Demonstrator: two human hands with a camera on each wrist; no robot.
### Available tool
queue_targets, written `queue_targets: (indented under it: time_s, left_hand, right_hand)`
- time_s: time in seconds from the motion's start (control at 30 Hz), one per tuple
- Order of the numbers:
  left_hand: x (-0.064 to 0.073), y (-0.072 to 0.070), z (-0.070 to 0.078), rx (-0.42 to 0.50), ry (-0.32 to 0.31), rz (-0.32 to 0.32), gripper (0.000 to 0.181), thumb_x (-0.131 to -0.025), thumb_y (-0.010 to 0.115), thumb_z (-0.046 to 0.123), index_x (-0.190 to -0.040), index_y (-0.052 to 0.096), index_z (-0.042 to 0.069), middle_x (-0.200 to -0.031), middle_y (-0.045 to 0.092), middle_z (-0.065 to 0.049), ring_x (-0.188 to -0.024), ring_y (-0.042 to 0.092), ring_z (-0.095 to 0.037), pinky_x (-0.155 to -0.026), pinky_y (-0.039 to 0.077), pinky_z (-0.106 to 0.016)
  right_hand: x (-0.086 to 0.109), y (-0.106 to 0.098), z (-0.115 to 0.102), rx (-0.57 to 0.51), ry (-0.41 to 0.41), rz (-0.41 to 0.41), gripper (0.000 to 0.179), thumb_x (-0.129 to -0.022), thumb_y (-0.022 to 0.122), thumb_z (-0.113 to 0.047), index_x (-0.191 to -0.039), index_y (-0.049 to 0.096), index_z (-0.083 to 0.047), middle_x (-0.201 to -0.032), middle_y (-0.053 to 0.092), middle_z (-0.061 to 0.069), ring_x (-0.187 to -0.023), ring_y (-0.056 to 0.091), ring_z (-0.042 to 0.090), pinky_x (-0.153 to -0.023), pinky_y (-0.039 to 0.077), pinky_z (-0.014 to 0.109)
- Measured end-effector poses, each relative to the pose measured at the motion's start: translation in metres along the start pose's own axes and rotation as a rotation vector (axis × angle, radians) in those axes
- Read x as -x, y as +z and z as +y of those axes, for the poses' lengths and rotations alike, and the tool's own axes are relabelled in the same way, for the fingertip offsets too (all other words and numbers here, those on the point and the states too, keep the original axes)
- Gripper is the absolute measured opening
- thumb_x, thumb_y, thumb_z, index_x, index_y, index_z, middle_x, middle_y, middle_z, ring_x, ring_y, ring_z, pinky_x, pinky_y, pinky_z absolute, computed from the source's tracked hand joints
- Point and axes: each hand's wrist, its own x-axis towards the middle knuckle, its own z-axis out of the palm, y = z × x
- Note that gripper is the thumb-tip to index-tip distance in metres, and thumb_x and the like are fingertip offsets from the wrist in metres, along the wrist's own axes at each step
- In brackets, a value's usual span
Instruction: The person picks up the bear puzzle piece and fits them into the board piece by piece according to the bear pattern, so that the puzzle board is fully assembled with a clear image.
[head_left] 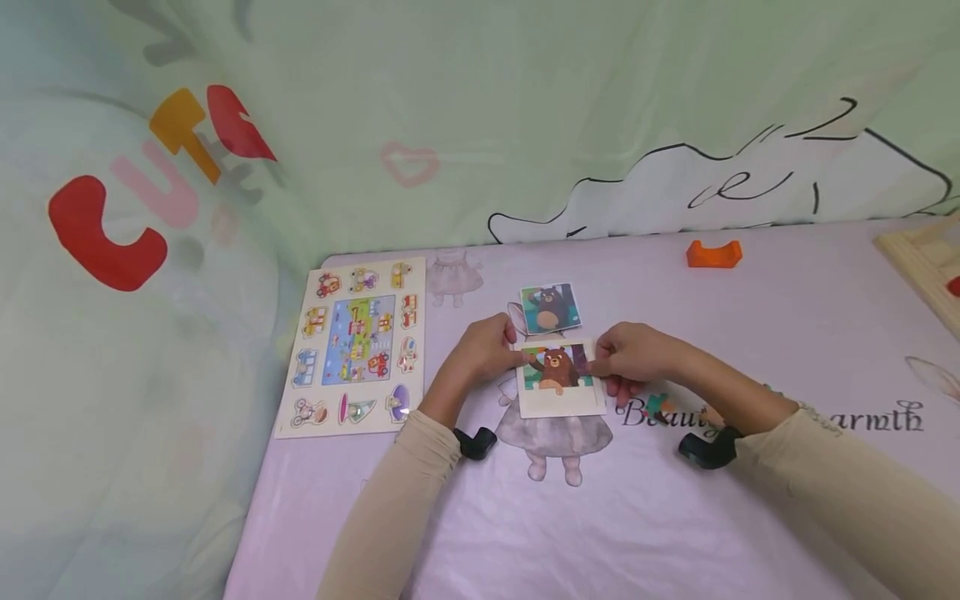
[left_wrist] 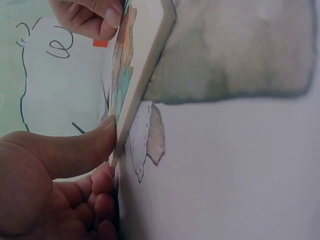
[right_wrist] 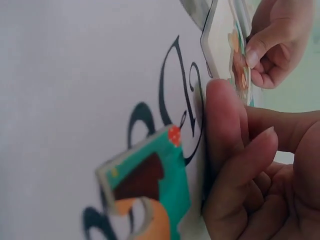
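Note:
A small cream puzzle board (head_left: 561,406) with a brown bear picture lies in front of me, a bare strip along its near side. My left hand (head_left: 487,350) pinches its left edge; in the left wrist view the thumb (left_wrist: 85,150) is on top and the curled fingers are below. My right hand (head_left: 633,357) holds the opposite edge, thumb over the picture's side and fingers curled. Just beyond the board lies a matching bear picture card (head_left: 551,309). A loose jigsaw piece (right_wrist: 172,172), teal with brown and orange, lies beside the right hand.
On the left lies a larger puzzle board (head_left: 300,408) with vehicle pieces. An orange U-shaped block (head_left: 714,255) sits at the back, and a light wooden tray (head_left: 911,258) at the right edge. More jigsaw pieces (head_left: 660,408) lie by the right wrist. Patterned cloth (head_left: 450,125) hangs behind.

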Motion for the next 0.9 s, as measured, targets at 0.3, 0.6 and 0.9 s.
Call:
queue_targets:
  time_s: [0.3,0.6,0.9]
  left_hand:
    - [0.000,0.000,0.000,0.006,0.008,-0.009,0.032,-0.088,0.081,0.025,-0.100,0.056,0.008,-0.079,0.050,-0.001,-0.074,0.048,-0.016,-0.063,0.036,-0.025]
    - [0.001,0.000,-0.001,0.011,0.014,-0.006,0.032,-0.089,0.080,0.025,-0.101,0.057,0.008,-0.080,0.051,-0.001,-0.074,0.048,-0.016,-0.063,0.036,-0.025]
    - [0.001,0.000,-0.002,0.017,0.031,-0.013,0.032,-0.089,0.079,0.024,-0.102,0.056,0.006,-0.079,0.050,0.000,-0.073,0.047,-0.015,-0.062,0.036,-0.024]
  right_hand:
    - [0.017,-0.007,0.016,0.109,-0.074,0.031,0.021,-0.097,0.067,-0.032,-0.089,0.069,-0.012,-0.067,0.062,-0.001,-0.062,0.060,0.015,-0.064,0.046,0.029]
    - [0.042,-0.019,0.031,0.256,-0.201,0.085,0.015,-0.086,0.082,-0.032,-0.092,0.073,-0.022,-0.072,0.060,-0.009,-0.075,0.054,0.012,-0.066,0.045,0.025]
    - [0.054,-0.021,0.043,0.305,-0.177,0.119,0.025,-0.079,0.087,-0.036,-0.096,0.072,-0.024,-0.077,0.059,-0.008,-0.079,0.053,0.013,-0.064,0.046,0.024]
